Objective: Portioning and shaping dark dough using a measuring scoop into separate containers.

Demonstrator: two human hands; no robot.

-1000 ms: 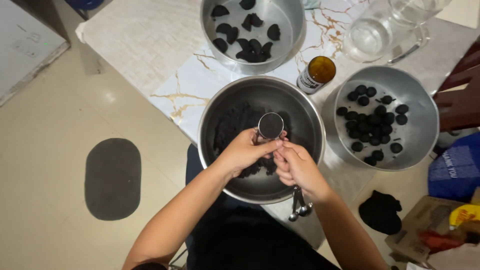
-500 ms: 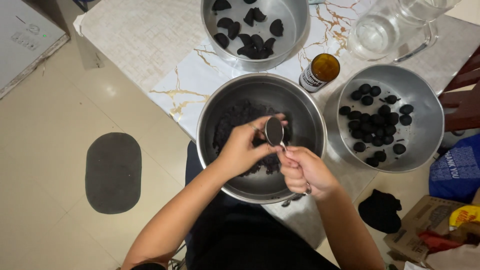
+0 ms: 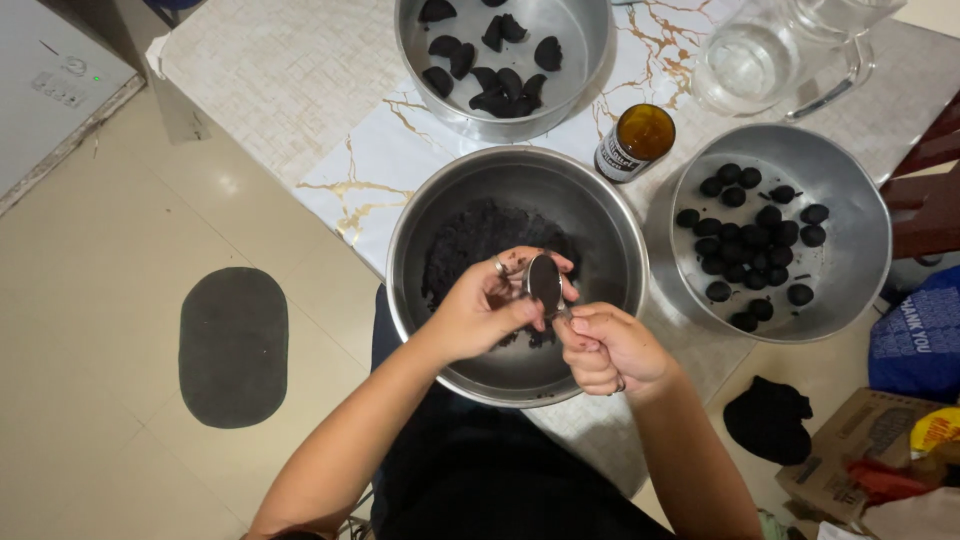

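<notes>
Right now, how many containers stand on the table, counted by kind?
Steel bowls: 3, holding dark crumbs, dark balls and dark flat pieces
Glass pitcher: 1
Brown jar: 1
Total: 5

bottle (image 3: 634, 142) and bowls (image 3: 790, 300) crowding right

left hand (image 3: 480, 315) fingers curled, thumb pressing inward | right hand (image 3: 605, 350) fisted, knuckles up | forearms converging, hands touching

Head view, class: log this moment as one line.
left hand: pressing dark mix into measuring spoon | right hand: gripping spoon handle | under hands: middle steel bowl of dark crumbs | right bowl: dark balls
</notes>
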